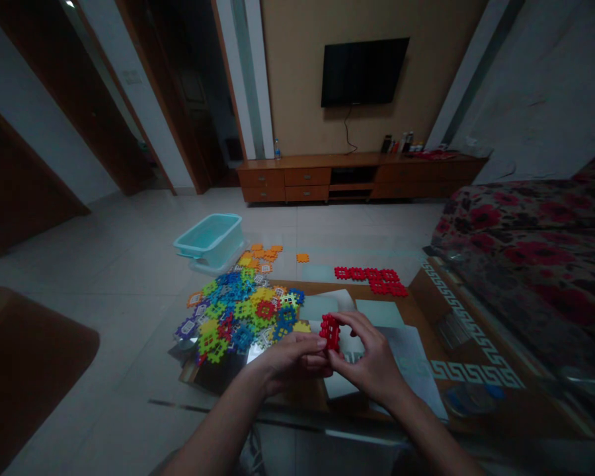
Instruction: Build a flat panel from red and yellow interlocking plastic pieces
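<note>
Above the near part of the glass table (149, 350), I hold red notched plastic building tiles (330, 332) between both hands. They look like a small stack or joined set; how many cannot be made out. My left hand (300, 354) pinches the left lower edge with thumb and fingers. My right hand (371, 354) grips the right side, its index finger at the top and its thumb at the bottom. A large mixed-colour pile of similar tiles (242, 307) lies to the left. Farther off on the right, several red tiles (371, 277) lie flat in joined rows.
A light-blue plastic basket (209, 241) stands at the far left of the table, near some orange tiles (265, 254). White paper (416, 370) lies at or under the glass by my right hand. A flowered sofa (525, 231) is at right, a brown stool (34, 357) at left.
</note>
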`<state>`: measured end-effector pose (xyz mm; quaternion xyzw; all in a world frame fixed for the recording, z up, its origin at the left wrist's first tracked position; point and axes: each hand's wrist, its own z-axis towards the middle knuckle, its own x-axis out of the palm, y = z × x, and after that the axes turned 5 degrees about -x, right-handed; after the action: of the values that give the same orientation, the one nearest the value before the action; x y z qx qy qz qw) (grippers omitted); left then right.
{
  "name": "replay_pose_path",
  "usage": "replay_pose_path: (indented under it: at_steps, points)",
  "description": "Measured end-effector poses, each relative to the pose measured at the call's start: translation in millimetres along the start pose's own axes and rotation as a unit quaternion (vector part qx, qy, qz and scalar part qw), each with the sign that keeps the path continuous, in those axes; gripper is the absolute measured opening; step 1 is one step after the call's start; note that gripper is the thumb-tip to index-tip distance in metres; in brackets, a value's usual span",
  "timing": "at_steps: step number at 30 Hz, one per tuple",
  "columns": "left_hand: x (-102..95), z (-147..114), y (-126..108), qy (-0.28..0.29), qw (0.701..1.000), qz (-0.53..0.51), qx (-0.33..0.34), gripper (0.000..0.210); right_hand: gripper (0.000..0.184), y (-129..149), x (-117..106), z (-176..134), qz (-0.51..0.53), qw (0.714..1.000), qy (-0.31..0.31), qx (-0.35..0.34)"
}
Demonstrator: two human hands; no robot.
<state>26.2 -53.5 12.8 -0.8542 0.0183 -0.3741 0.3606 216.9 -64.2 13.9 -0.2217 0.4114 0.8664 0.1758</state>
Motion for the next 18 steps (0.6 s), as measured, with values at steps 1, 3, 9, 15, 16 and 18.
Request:
replay_pose_path:
  at_steps: [1,3,9,15,16,18]
  points:
    - [-0.2,0.1,0.5,0.000,1.000,0.001,-0.001,0.028,0.049,0.4,0.1,-0.3,-0.002,1.000,-0.001,-0.002]
    - [-1.1,0.7,1.7,0.003,1.000,0.001,0.000,0.027,0.050,1.1,0.1,-0.8,-0.004,1.000,-0.005,-0.008]
    - [-2.7,0.9,3.5,0.011,1.000,-0.007,-0.008,0.027,0.051,2.7,0.1,-0.1,0.000,1.000,-0.013,-0.024]
    - [2.6,-1.3,1.4,0.043,0.999,-0.019,0.014,0.028,0.049,7.4,0.2,0.9,0.001,0.999,-0.018,-0.031]
    - [3.1,-1.3,1.3,0.046,0.998,-0.022,0.020,0.028,0.049,8.3,0.1,0.9,0.000,0.999,-0.018,-0.029]
    - [3.0,-1.0,1.6,0.048,0.998,-0.024,0.027,0.028,0.049,9.6,-0.2,0.7,0.000,1.000,-0.019,-0.025]
